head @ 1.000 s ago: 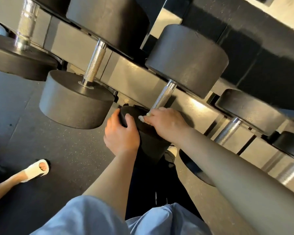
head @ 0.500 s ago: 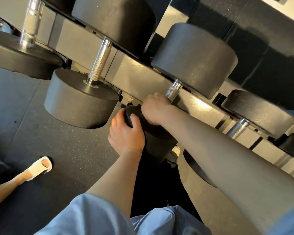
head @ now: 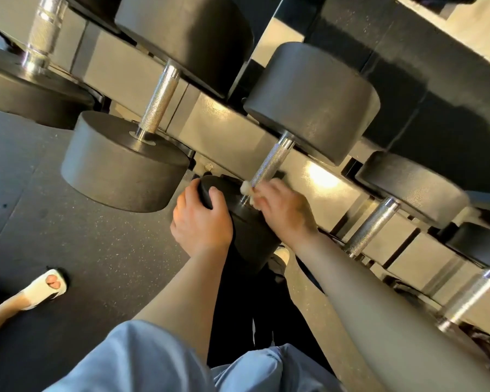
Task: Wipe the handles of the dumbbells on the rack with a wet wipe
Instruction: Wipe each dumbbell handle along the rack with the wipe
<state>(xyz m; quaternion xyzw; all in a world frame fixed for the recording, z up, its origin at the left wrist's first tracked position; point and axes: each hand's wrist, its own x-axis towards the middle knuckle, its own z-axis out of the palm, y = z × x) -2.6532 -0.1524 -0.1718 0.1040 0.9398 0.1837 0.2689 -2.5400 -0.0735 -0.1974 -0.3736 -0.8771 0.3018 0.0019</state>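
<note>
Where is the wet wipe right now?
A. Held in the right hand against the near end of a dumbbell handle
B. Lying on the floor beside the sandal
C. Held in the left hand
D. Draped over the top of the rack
A: the right hand holds the wet wipe at the near end of the dumbbell handle.

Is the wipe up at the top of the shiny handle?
No, the right hand holds the wipe at the handle's lower end.
</note>
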